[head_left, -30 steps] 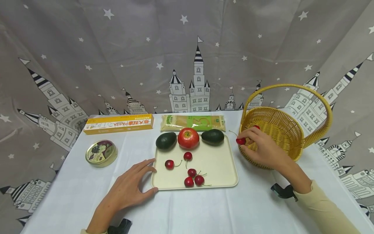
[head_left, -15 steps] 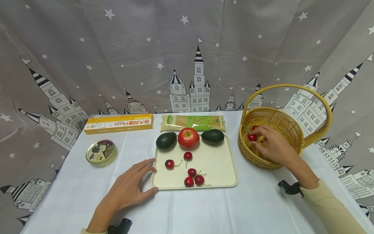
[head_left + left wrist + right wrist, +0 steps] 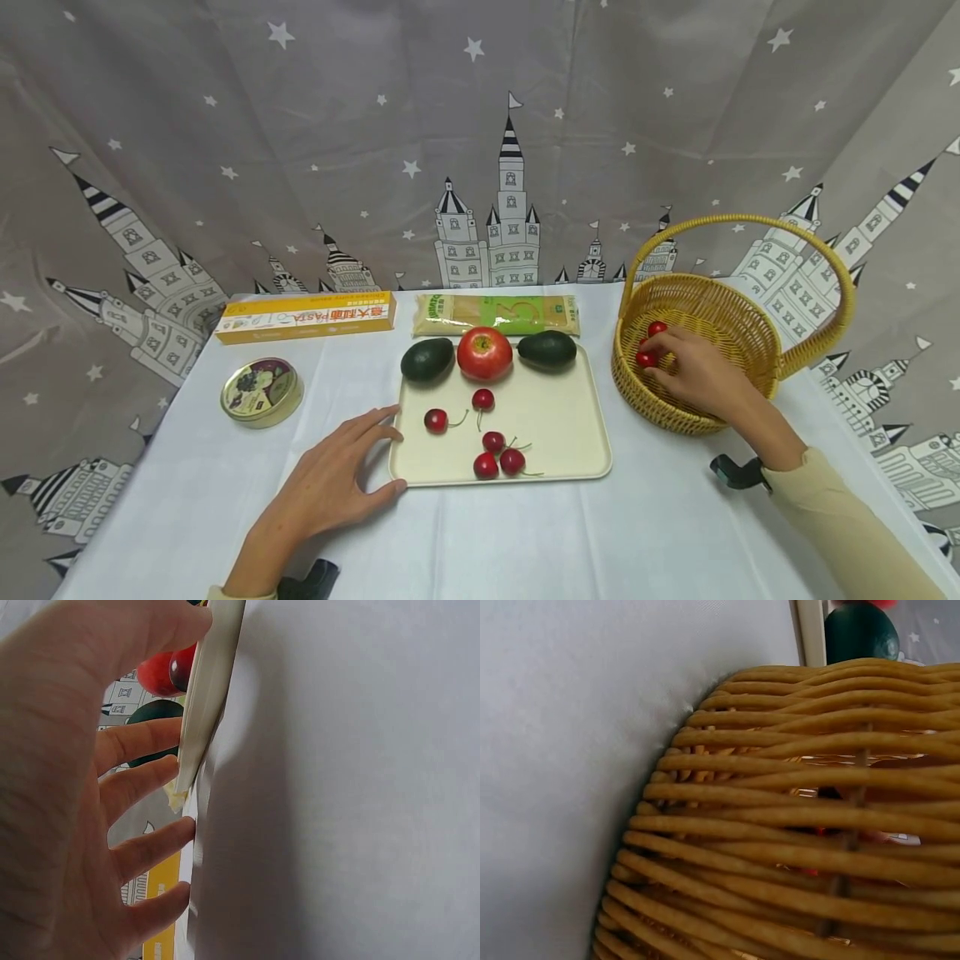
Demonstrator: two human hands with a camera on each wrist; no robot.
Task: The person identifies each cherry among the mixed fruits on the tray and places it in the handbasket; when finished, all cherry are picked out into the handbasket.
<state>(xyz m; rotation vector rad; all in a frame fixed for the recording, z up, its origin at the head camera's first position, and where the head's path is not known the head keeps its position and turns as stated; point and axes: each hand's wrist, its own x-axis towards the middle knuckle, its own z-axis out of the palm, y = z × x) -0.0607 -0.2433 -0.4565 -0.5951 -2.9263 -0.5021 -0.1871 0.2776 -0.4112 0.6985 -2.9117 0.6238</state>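
Inside the yellow wicker basket (image 3: 697, 287), my right hand (image 3: 693, 371) pinches a red cherry (image 3: 645, 359) between thumb and fingertips. Another cherry (image 3: 657, 328) lies just beyond it in the basket. My left hand (image 3: 330, 475) rests with spread fingers at the left edge of the cream tray (image 3: 562, 433); in the left wrist view its thumb and some fingertips touch the tray rim (image 3: 202, 697). Several cherries with stems, such as one cherry (image 3: 436, 421), lie on the tray. The basket's weave (image 3: 795, 795) hides the right hand in the right wrist view.
At the tray's back sit a red tomato-like fruit (image 3: 484, 354) and two avocados, left (image 3: 427, 361) and right (image 3: 547, 351). Behind lies a pasta packet (image 3: 495, 315). A yellow pasta box (image 3: 307, 317) and a round tin (image 3: 261, 393) stand left. The basket handle (image 3: 738, 220) arches high.
My right hand has carried the cherry from the basket's left rim down into the basket, lowering slightly in the last half second. My left hand has stayed at the tray edge.
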